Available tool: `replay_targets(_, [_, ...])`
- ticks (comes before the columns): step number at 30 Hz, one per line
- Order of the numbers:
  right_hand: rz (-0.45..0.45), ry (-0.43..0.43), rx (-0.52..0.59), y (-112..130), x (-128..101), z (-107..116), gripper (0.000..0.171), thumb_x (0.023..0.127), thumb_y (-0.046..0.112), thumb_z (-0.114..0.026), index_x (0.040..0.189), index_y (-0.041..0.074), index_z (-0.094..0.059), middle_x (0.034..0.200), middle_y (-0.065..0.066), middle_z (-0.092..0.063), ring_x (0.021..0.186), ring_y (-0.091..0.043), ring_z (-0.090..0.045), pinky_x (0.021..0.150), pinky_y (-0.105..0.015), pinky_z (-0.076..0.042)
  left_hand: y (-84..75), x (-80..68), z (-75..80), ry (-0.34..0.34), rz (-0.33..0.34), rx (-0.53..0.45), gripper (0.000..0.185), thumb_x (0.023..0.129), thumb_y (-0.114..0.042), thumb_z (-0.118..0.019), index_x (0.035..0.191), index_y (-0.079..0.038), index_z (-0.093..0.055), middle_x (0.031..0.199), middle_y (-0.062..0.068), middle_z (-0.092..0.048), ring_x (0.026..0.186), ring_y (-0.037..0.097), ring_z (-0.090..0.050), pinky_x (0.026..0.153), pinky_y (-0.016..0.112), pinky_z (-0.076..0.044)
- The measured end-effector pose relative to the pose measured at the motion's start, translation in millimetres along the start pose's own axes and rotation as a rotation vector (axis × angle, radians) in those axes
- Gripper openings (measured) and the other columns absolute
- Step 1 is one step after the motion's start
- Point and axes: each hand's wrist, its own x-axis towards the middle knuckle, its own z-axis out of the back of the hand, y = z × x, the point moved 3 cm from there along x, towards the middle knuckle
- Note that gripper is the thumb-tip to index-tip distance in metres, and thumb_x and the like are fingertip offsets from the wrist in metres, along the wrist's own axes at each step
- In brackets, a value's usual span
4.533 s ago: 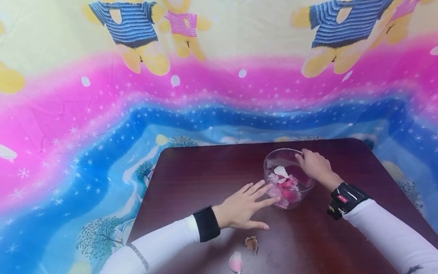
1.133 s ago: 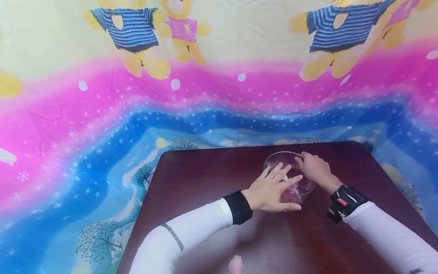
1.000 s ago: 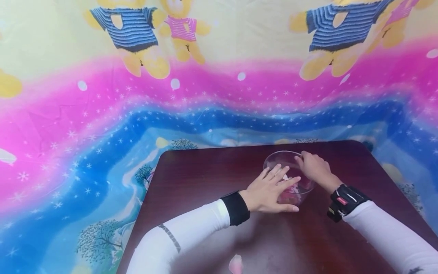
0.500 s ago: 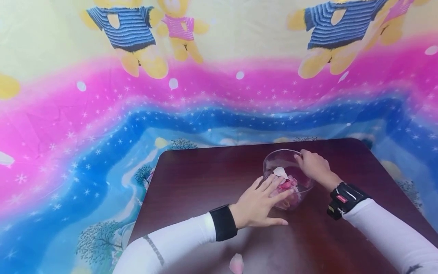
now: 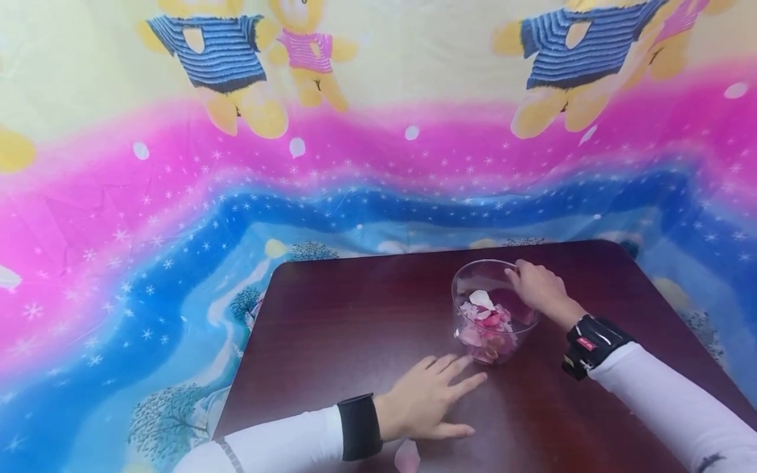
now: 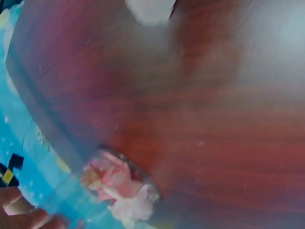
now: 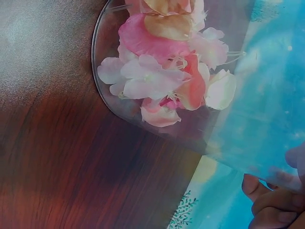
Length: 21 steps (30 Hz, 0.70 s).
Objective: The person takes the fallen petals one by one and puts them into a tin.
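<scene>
A clear round bowl (image 5: 501, 284) stands toward the back right of the table, holding pink, white and red petals (image 5: 489, 327). My right hand (image 5: 541, 289) grips its rim at the right side. In the right wrist view, brownish petals (image 7: 169, 26) lie among pink ones and pale small blossoms (image 7: 150, 76) inside the clear wall. Lower down and to the left, my left hand (image 5: 422, 401) hovers low with its fingers spread and nothing in it. A pale pink petal (image 5: 407, 456) rests on the table just below that hand.
The dark red-brown table (image 5: 343, 302) has rounded back corners. A printed cloth (image 5: 367, 151) with bears and snowflakes hangs behind and beside it. Black bands (image 5: 359, 427) circle both wrists.
The left hand reached over the bowl and drew back toward the lone petal. The brown petal seen earlier on the table is gone from there. The right hand stays on the rim.
</scene>
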Motion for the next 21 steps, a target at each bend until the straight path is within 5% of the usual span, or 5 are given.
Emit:
replay_targets(5, [-0.007, -0.001, 0.002, 0, 0, -1, 0.035, 0.106, 0.035, -0.046, 0.102, 0.003, -0.059, 0.072, -0.009, -0.057, 0.068, -0.027, -0.059, 0.053, -0.039, -0.041, -7.5, -22.4, -13.2, 0.093, -0.124, -0.035, 0.073, 0.096, -0.069, -0.046, 0.154, -0.026, -0.039, 0.146, -0.001, -0.054, 0.125, 0.010, -0.059, 0.099, 0.026, -0.052])
replay_targets(11, [-0.011, -0.006, 0.000, 3, -2, 0, 0.035, 0.106, 0.035, -0.047, 0.102, 0.003, -0.059, 0.075, -0.011, -0.059, 0.070, -0.028, -0.060, 0.053, -0.040, -0.042, -17.0, -45.3, -26.9, 0.247, -0.191, -0.111, 0.070, 0.093, -0.065, -0.058, 0.151, -0.029, -0.041, 0.147, -0.003, -0.051, 0.125, 0.007, -0.057, 0.095, 0.024, -0.053])
replay_targets(17, [-0.006, -0.009, -0.001, 3, -1, 0, 0.035, 0.106, 0.035, -0.047, 0.102, 0.003, -0.059, 0.075, -0.011, -0.059, 0.070, -0.028, -0.060, 0.053, -0.040, -0.042, -24.6, -62.7, -40.5, 0.259, -0.242, -0.169, 0.052, 0.095, -0.047, -0.064, 0.142, -0.033, -0.047, 0.133, -0.006, -0.056, 0.106, 0.002, -0.058, 0.075, 0.013, -0.050])
replay_targets(21, [-0.009, -0.009, -0.004, 2, -1, 0, 0.035, 0.106, 0.036, -0.046, 0.101, 0.004, -0.059, 0.074, -0.010, -0.058, 0.068, -0.027, -0.059, 0.053, -0.040, -0.041, -25.4, -69.4, -49.7, 0.282, -0.276, -0.213, 0.046, 0.098, -0.054, -0.056, 0.138, -0.032, -0.050, 0.122, -0.008, -0.057, 0.093, -0.002, -0.053, 0.065, 0.008, -0.042])
